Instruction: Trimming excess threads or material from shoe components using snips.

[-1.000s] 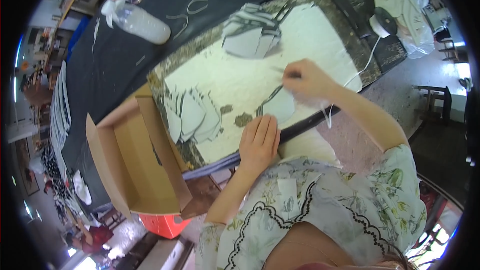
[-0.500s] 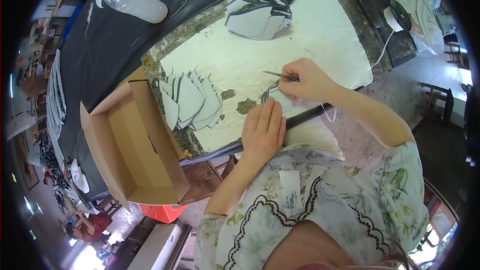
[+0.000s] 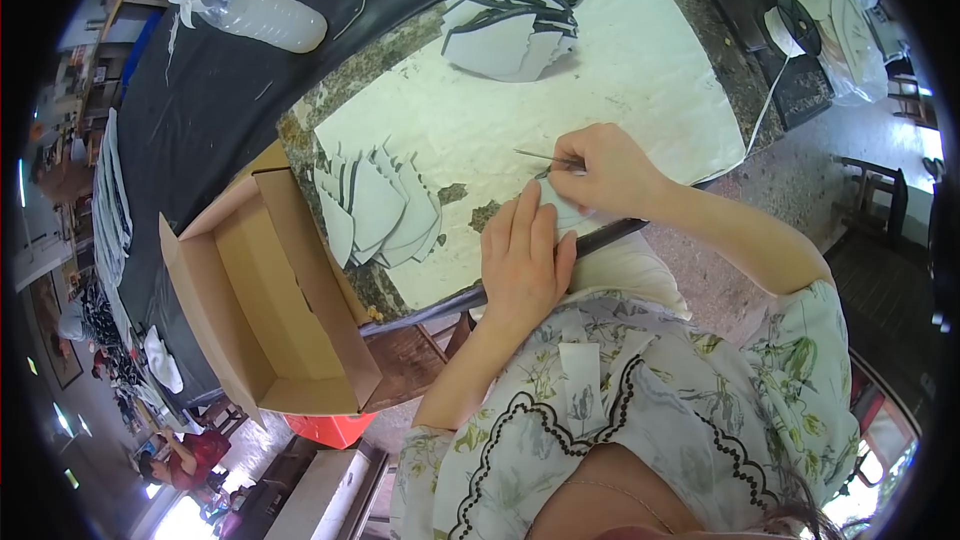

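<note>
Right hand [image 3: 606,172] brought nearer left hand [image 3: 522,265] — slim tool [image 3: 545,156] pinched; left fingers [image 3: 543,232] flattened on pale piece [image 3: 563,210], in work on white sheet [image 3: 650,70]. Left pile [image 3: 378,212], far pile [image 3: 500,45] — which done, unclear.

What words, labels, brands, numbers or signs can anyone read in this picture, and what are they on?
There are none that I can read.
Left stack of pale pieces and upper stack: no writing visible.
Thin tool in the right hand: too small to tell.
Cardboard box: no lettering on the sides that show.
Bottle: no readable label.
Anything farther off: too small and blurred.
</note>
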Motion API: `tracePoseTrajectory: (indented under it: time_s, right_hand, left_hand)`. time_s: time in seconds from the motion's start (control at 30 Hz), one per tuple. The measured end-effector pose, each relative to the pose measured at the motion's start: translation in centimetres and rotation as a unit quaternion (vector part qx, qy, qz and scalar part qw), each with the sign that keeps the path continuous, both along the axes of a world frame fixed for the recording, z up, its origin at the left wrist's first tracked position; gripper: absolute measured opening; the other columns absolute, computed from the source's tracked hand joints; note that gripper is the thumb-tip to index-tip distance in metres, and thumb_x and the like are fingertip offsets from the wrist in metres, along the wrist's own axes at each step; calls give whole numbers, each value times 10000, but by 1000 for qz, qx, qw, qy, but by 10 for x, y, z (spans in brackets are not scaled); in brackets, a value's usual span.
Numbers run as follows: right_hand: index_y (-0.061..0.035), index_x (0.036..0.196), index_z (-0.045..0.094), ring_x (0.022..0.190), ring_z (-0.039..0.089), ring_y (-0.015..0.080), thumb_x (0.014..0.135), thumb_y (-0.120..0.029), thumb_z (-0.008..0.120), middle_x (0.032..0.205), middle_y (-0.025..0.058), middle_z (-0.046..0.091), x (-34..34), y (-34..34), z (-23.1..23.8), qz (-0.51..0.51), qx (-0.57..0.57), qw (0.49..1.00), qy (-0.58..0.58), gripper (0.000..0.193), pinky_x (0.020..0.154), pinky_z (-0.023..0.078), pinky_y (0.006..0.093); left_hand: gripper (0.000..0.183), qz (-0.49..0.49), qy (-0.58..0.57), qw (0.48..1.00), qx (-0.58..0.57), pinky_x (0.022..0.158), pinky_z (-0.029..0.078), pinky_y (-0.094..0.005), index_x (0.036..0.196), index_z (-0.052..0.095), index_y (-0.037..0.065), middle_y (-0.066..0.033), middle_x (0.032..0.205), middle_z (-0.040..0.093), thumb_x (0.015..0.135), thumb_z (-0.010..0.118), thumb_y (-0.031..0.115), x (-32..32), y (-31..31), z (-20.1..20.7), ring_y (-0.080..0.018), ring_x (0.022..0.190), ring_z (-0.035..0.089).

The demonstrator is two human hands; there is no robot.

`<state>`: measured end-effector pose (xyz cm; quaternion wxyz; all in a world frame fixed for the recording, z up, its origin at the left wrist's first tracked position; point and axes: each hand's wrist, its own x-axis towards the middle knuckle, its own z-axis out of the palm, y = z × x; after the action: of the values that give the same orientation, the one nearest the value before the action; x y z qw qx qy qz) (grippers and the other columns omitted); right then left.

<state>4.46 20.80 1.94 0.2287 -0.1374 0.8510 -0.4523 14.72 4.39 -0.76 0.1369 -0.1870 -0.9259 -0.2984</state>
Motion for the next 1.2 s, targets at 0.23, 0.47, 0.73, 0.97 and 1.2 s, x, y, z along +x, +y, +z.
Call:
tracePoseTrajectory:
  time_s: [0.23,0.47,0.73,0.97,1.2]
  right_hand:
    - [44,751,646,493,615,142,810,-99,645,597,89,625,-8,20,6,-12,-47,992,-117,155,501,478,280]
    - [36,757,660,540,625,203,767,-127,662,619,118,626,-19,25,1,51,24,998,14,163,544,484,318]
    - [36,767,665,591,619,292,734,-167,653,651,161,632,-27,24,-4,64,63,995,38,206,584,482,370]
    - [23,778,668,657,646,356,753,-193,664,693,192,650,-32,20,-5,61,84,991,82,218,610,498,409]
    - [-32,801,693,701,661,370,751,-264,672,738,194,670,-23,22,-11,62,116,988,82,238,643,518,440]
  left_hand:
    - [444,13,-34,999,-8,947,418,-451,1195,567,-33,-190,1302,561,839,687,205,-2,1,2,-360,1127,515]
    - [472,34,-22,999,-28,911,409,-430,1280,567,-19,-123,1212,573,857,651,175,-11,8,2,-319,1042,515]
    - [461,16,-5,997,-70,880,419,-429,1269,577,-12,-107,1196,571,853,646,176,-14,7,-1,-299,1000,513]
    - [473,-5,10,996,-88,858,420,-422,1269,573,-12,-111,1173,572,843,643,179,-26,4,2,-293,974,517]
    - [440,-23,-11,998,-64,840,454,-427,1223,587,-23,-156,1128,574,831,647,167,-26,5,7,-322,972,545]
